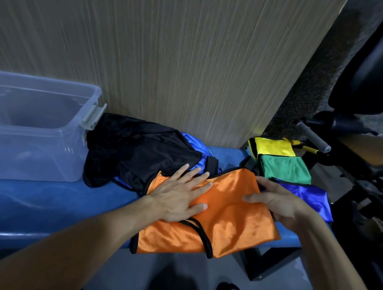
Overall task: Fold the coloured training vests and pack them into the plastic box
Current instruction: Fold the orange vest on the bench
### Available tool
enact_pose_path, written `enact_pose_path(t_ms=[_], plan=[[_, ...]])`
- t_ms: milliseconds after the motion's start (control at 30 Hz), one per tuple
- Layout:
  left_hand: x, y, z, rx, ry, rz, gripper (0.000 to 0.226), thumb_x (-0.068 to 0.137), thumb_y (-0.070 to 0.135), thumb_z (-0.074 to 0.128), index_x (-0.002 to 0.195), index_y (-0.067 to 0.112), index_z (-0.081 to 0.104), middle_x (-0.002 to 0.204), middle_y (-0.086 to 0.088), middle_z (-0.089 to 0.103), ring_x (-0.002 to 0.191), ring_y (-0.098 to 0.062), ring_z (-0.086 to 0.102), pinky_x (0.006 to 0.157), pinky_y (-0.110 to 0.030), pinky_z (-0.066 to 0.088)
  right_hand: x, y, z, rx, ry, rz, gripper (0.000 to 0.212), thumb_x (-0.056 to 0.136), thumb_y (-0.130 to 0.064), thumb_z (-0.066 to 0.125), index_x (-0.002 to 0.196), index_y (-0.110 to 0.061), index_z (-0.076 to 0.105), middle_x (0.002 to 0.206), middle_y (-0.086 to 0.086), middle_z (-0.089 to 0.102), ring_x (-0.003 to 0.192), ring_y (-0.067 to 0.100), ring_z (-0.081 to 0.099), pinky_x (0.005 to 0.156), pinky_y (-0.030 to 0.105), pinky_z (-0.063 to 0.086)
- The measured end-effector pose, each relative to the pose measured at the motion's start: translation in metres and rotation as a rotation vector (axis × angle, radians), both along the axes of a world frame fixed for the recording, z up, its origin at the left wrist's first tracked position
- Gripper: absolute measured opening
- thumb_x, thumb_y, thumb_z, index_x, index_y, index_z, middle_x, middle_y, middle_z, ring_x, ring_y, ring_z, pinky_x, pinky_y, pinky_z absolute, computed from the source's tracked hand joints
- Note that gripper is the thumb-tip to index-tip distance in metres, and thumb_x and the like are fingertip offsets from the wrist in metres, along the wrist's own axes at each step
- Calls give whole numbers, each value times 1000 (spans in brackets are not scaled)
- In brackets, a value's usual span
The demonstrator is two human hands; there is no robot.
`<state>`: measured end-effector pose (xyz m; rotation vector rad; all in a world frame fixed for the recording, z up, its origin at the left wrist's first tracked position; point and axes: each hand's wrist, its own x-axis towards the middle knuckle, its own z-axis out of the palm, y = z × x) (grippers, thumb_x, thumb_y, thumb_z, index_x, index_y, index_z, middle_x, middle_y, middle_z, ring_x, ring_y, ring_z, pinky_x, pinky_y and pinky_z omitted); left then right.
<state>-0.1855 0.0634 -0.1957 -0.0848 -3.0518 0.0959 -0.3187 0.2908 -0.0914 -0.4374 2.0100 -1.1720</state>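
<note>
Two hands work one orange vest [226, 215] in the head view, and it lies straight ahead of the person on the blue bench [34, 202], its long axis running from near-left to far-right, with the near edge hanging just over the bench front. The left hand [180, 194] presses flat on the vest's left part, fingers straight and spread, while the right hand [277, 203] curls its fingers round the vest's right edge and grips it (the thumb side is partly hidden, so how deep the hold goes I cannot tell). The right hand is the one placed to carry that edge across toward the left, which I judge to be the fold in hand. The clear plastic box [37, 102] stands at the far left of the bench, well apart from the vest, so the left arm is nearer to it for packing. Between box and vest lies a black heap of cloth [140, 150] with a blue vest [197, 149] showing under it; this pile touches the orange vest's far-left corner and stands in the way of a straight slide to the box. To the right, folded yellow [274, 147], green [284, 168] and shiny blue-violet [307, 193] vests lie stacked beside the right hand.
</note>
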Motion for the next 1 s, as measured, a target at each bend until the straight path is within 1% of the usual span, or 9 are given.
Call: enact_pose_path(t_ms=[167, 267, 367, 500, 633, 733, 833, 900, 1000], plan=[[4, -5, 22, -39, 82, -74, 55, 100, 48, 48, 152, 27, 42, 165, 0, 28, 154, -23, 16, 126, -46, 9, 18, -8, 11, -97, 37, 1, 49, 87, -3, 73, 127, -27, 59, 97, 8, 79, 88, 32, 76, 80, 48, 62], [21, -8, 35, 4, 148, -97, 32, 97, 41, 55, 126, 31, 64, 129, 10, 57, 121, -16, 49, 99, -41, 47, 38, -26, 14, -101, 142, 1, 40, 88, -1, 69, 120, -25, 61, 95, 14, 78, 87, 37, 75, 77, 52, 62], [44, -19, 41, 119, 106, 67, 28, 101, 36, 51, 125, 29, 64, 119, 7, 56, 113, -16, 53, 86, -40, 53, 61, -51, 11, -52, 387, 33, 33, 70, -27, 70, 101, -20, 60, 84, 13, 76, 79, 38, 73, 73, 55, 61], [56, -49, 34, 514, 202, 235, 22, 97, 16, 52, 100, 22, 73, 93, 5, 67, 88, -13, 65, 80, -33, 52, 105, -93, -3, 71, 704, 215, 26, 82, -21, 64, 107, -21, 59, 88, 7, 70, 90, 33, 66, 72, 33, 53], [55, -53, 37, 1267, 264, 497, 36, 93, 20, 49, 58, 20, 44, 50, 8, 37, 47, -6, 33, 47, -26, 28, 142, -124, -30, 129, 837, 369, 42, 87, -20, 61, 128, -15, 50, 112, 18, 69, 108, 41, 61, 83, 40, 47], [55, -53, 42, 1605, 166, 615, 31, 96, 29, 50, 67, 27, 37, 59, 6, 30, 52, -9, 28, 50, -24, 25, 148, -128, -46, 156, 848, 456, 56, 93, -26, 59, 143, -14, 39, 112, 13, 69, 107, 37, 62, 84, 41, 48], [62, -52, 39, 1416, 123, 546, 17, 77, 32, 63, 81, 16, 62, 72, 0, 52, 67, -12, 49, 65, -30, 38, 143, -121, -52, 41, 752, 498, 60, 96, -33, 61, 148, -14, 38, 106, 3, 68, 100, 23, 64, 89, 40, 51], [61, -52, 33, 1365, 158, 489, 18, 83, 21, 67, 96, 9, 68, 79, 3, 64, 71, -7, 57, 71, -28, 42, 138, -113, -54, -5, 726, 543, 59, 96, -30, 65, 147, -13, 41, 112, 1, 66, 102, 19, 63, 93, 35, 50], [59, -53, 28, 1334, 257, 451, 20, 96, 6, 62, 108, 21, 68, 97, 8, 71, 88, -2, 66, 84, -27, 47, 134, -98, -59, -88, 761, 636, 69, 93, -24, 69, 154, -19, 38, 117, -4, 61, 101, 12, 61, 94, 29, 50]])
